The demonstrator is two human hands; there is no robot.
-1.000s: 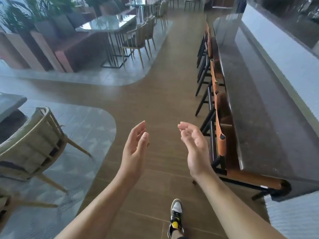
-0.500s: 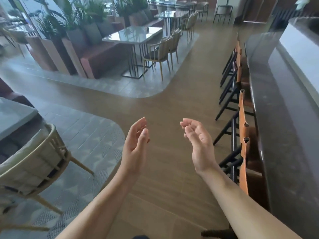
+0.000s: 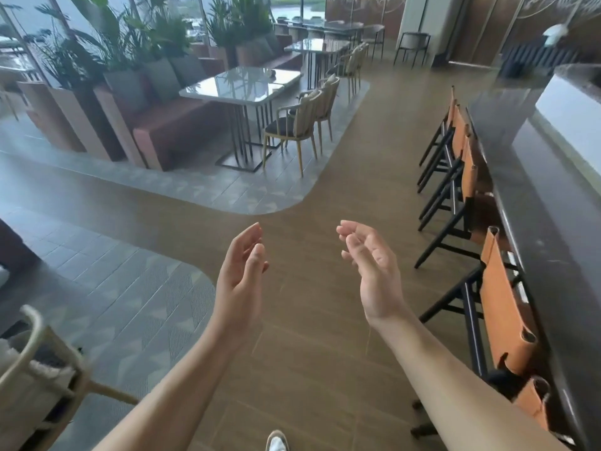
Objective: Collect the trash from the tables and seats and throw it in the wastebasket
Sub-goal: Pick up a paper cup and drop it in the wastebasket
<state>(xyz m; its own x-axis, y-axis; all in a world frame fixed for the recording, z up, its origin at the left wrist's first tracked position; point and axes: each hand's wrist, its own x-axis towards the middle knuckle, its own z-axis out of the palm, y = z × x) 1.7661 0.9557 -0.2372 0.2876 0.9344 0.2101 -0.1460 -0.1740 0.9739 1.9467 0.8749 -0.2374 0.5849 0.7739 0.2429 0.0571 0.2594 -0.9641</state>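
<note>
Trash: a small dark thing sits on the far end of the glossy table across the room; too small to tell what it is. No wastebasket shows from here.
Left hand: empty, fingers loosely spread and slightly curled, palm facing inward, held out over the wooden floor.
Right hand: empty too, fingers relaxed and apart, palm turned toward the left one; the two hands are apart, nothing between them.
Glossy table: stands on a grey tiled patch, with a brown bench seat and grey cushions on its far side, and pale chairs with dark seats on the near side.
Further tables: more of the same behind it, toward the windows.
Plants: a row of tall green ones in planters behind the bench seat.
Bar table: long, dark and stone-like, running along the right, well apart from the hands.
Bar stools: orange leather backs on black frames, lined up against the bar table.
Near chair: pale wood, at the lower left, partly cut off.
Shoe: the tip of a white one at the bottom edge, on the wooden floor.
</note>
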